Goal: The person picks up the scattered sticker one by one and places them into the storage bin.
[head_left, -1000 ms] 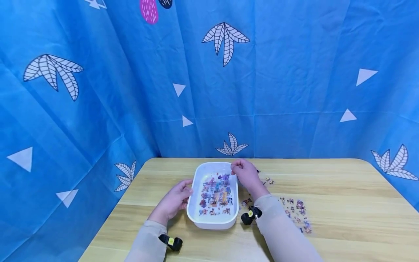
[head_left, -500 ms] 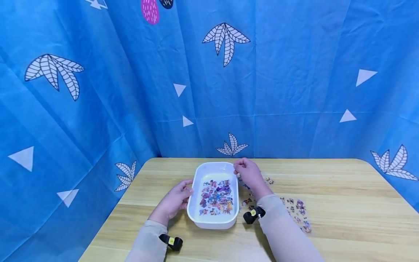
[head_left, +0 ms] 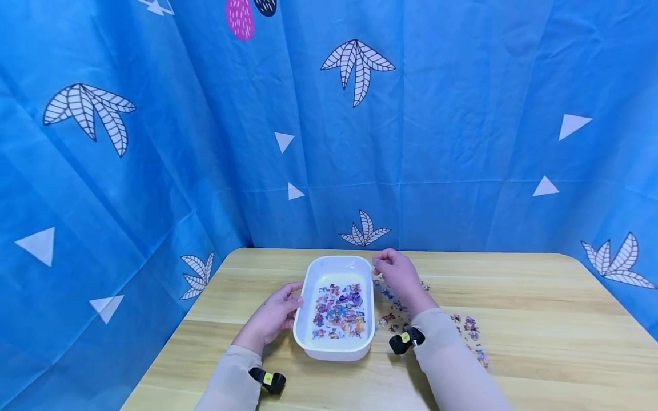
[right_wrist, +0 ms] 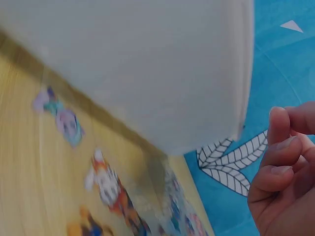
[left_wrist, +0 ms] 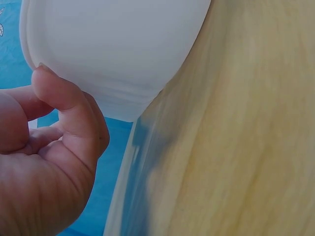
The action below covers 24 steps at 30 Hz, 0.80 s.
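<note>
My left hand point(head_left: 276, 314) grips the left rim of a white rectangular plastic tub point(head_left: 334, 352). In the left wrist view, fingertips point(left_wrist: 49, 86) bend against the tub's edge. Flat, colourful cartoon-character stickers point(head_left: 341, 311) cover the tub's floor, overlapping one another. Just outside the tub's far right corner is my right hand point(head_left: 398, 274), fingers curled and thumb close to the index finger. Nothing shows between those fingertips in the right wrist view, where the tub's outer wall point(right_wrist: 162, 73) stands beside them.
More cartoon stickers point(head_left: 393, 308) lie on the wooden table point(head_left: 540, 319) to the right of the tub, some partly under my right arm. A further group point(head_left: 470, 328) lies farther right. A blue patterned curtain point(head_left: 442, 142) hangs behind the table.
Stickers blurred in the tub a second ago now lie flat and sharp on its floor. My right hand has moved right, off the tub's rim. My left hand keeps its hold.
</note>
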Available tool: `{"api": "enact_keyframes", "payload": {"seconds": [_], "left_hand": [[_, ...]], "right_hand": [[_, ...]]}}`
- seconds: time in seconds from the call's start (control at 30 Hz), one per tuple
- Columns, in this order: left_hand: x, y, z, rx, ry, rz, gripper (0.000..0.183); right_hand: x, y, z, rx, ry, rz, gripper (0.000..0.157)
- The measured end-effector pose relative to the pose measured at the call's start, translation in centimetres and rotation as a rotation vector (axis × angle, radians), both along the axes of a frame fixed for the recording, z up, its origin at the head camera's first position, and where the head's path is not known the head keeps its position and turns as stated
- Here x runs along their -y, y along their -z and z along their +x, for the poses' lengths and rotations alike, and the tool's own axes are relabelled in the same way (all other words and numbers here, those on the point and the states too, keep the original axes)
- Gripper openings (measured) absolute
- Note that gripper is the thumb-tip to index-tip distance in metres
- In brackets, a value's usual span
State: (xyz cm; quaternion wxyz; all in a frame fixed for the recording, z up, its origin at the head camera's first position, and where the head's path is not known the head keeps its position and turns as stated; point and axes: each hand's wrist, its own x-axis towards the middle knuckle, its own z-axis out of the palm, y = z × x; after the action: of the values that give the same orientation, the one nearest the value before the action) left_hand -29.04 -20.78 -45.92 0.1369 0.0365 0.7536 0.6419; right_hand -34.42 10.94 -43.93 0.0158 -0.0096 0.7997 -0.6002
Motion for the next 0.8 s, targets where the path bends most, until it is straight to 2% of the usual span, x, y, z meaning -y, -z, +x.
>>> {"api": "enact_keyframes", "payload": {"seconds": [0.37,0.57,0.8], "left_hand": [[0.1,-0.2,0.0,-0.015,0.002,0.004,0.048],[0.0,0.0,0.2,-0.014,0.002,0.009,0.049],[0.3,0.2,0.1,-0.012,0.017,0.008,0.05]], "right_hand": [[-4.0,-0.6,1.0,-0.06,-0.049,0.091,0.02],[-7.0,-0.7,1.9,-0.106,-0.072,0.168,0.022],[-10.5,-1.3,3.2,-0.123,-0.098,0.207,0.025]]}}
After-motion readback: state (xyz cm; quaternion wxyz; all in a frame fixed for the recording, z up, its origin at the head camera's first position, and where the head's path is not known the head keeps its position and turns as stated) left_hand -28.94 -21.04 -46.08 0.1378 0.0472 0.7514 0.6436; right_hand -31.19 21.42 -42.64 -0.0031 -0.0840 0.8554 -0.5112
